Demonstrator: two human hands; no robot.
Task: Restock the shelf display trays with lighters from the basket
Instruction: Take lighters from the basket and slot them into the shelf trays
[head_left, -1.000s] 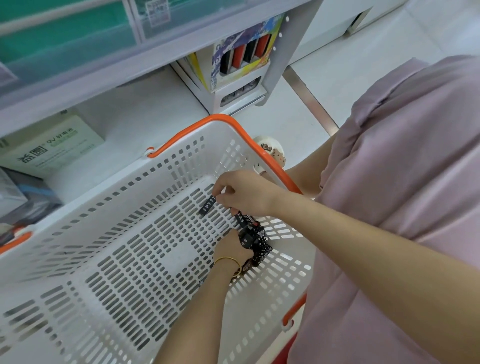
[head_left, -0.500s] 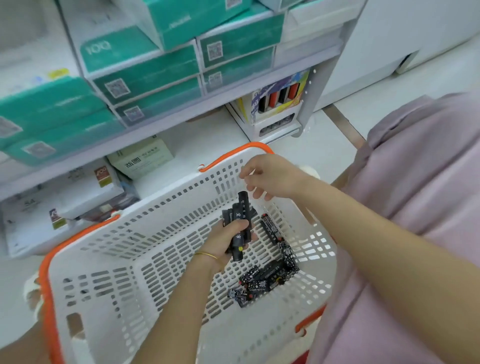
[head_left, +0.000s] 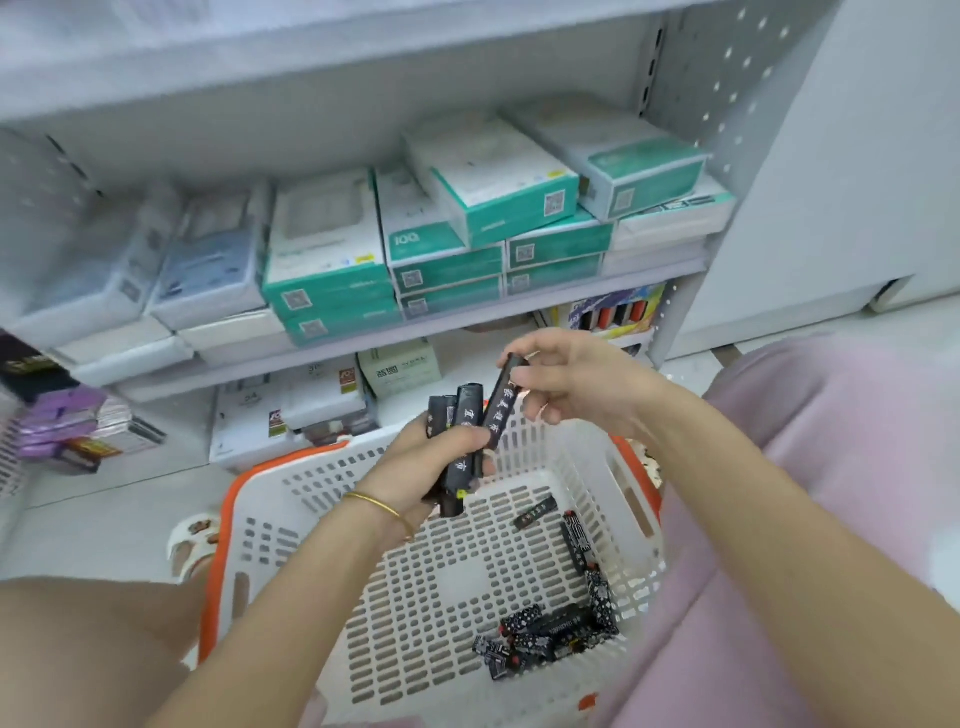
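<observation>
1. Head view: the left hand (head_left: 431, 462) is closed around a bundle of black lighters (head_left: 467, 408). The bundle stands roughly upright, its tops sticking out above the fingers and its lower ends below the palm.
2. The right hand (head_left: 576, 384), just beside the left and slightly higher, pinches a single black lighter (head_left: 500, 405) between thumb and fingers. The lighter is tilted, and its lower end lies against the bundle in the left hand.
3. Both hands are raised over the far edge of a white basket (head_left: 224, 530) with an orange rim.
4. Below the right forearm, in the basket's near corner, lies a pile of loose lighters (head_left: 550, 631), black with white print. A few more lie along the wall leading up towards the hands.
5. A thin gold bracelet (head_left: 374, 504) sits on the left wrist.
6. Beyond the right hand, at the end of the lower shelf (head_left: 467, 319), stands a display tray (head_left: 615, 314) showing red and black lighters upright.
7. Above the hands, stacked teal boxes (head_left: 332, 296) fill the shelf.
</observation>
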